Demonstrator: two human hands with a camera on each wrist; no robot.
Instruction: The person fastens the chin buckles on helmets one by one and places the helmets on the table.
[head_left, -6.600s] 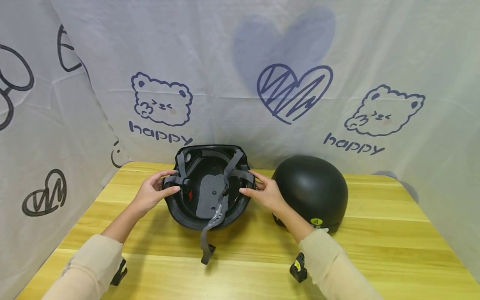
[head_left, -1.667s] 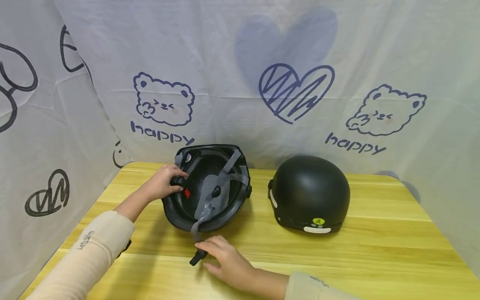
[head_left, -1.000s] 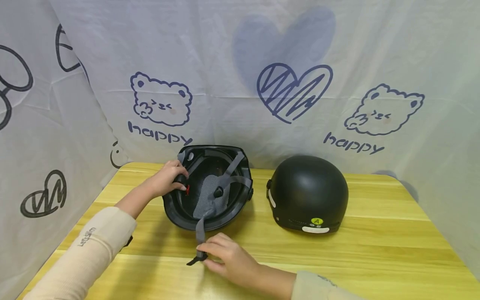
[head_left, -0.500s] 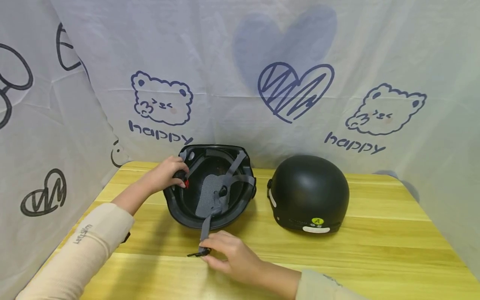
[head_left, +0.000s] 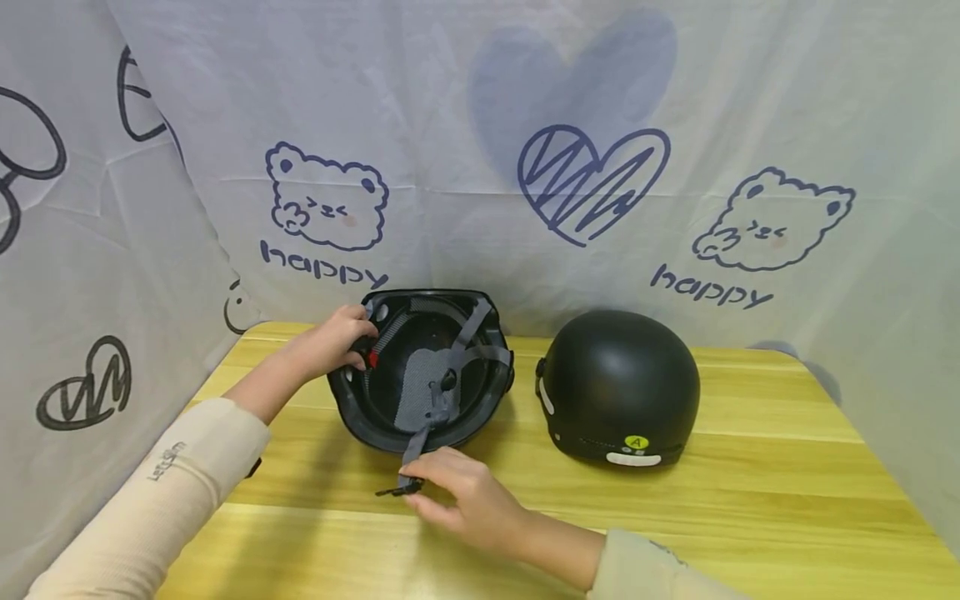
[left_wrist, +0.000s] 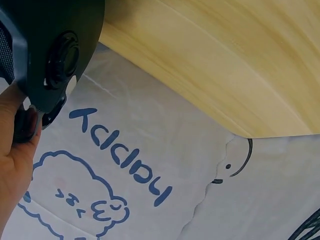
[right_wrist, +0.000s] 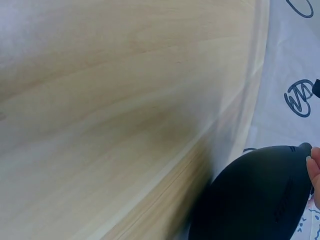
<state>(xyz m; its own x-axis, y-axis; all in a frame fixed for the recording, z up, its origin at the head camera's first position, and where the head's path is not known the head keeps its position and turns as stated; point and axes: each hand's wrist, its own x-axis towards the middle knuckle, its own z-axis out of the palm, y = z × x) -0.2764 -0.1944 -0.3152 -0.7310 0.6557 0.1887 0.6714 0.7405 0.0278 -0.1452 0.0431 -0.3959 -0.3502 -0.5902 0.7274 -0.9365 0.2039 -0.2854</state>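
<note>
An upturned black helmet (head_left: 375, 429) shows its grey mesh lining and grey straps in the head view. At its left side my left hand (head_left: 333, 342) pinches a black buckle with a red tab (head_left: 372, 359); the left wrist view has this hand (left_wrist: 17, 155) by the helmet's edge. Below the front rim, my right hand (head_left: 476, 504) pinches the end of the grey chin strap (head_left: 415, 450), where a black clip (head_left: 401, 488) sticks out to the left. In the right wrist view only fingertips (right_wrist: 314, 167) show, beside the helmet shell (right_wrist: 255, 195).
Another black helmet (head_left: 618, 383) stands dome up on the wooden table (head_left: 765, 467), to the right, with a yellow sticker and white patches. A printed cloth (head_left: 450, 200) hangs close behind the table and along its left side.
Both hands held the helmet's sides earlier. Since then the left took the buckle and the right took the strap end. Lately the right has lifted the strap end slightly toward the helmet.
</note>
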